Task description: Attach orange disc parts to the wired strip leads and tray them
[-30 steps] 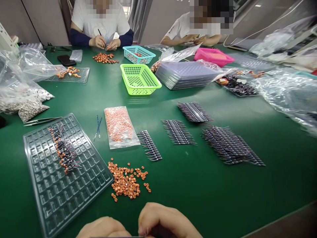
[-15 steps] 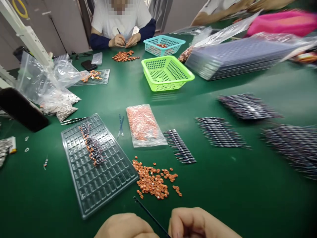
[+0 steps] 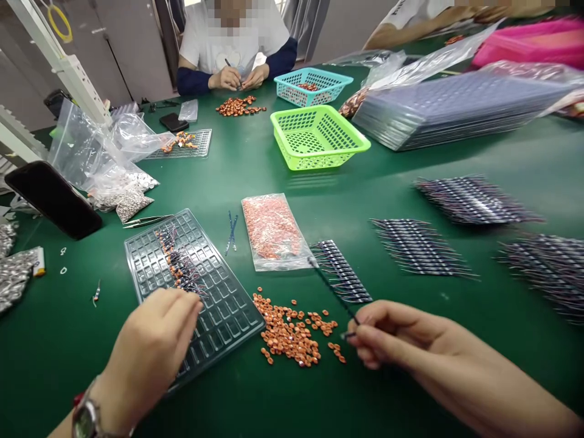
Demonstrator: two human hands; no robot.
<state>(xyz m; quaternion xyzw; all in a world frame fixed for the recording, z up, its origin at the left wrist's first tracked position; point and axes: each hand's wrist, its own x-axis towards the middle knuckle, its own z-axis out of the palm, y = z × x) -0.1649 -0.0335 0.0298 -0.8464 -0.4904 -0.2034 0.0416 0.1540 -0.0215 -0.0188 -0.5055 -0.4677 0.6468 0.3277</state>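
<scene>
Tray of clear plastic lies on the green table, and my left hand is over its near side, fingers bunched beside the small wired parts that lie across its cells; I cannot tell whether they pinch one. To the right of the tray, my right hand pinches a thin dark rod between thumb and fingers, its free end pointing away from me. Loose orange pieces lie just beside the tray's right edge, and tweezers just beside its far edge
</scene>
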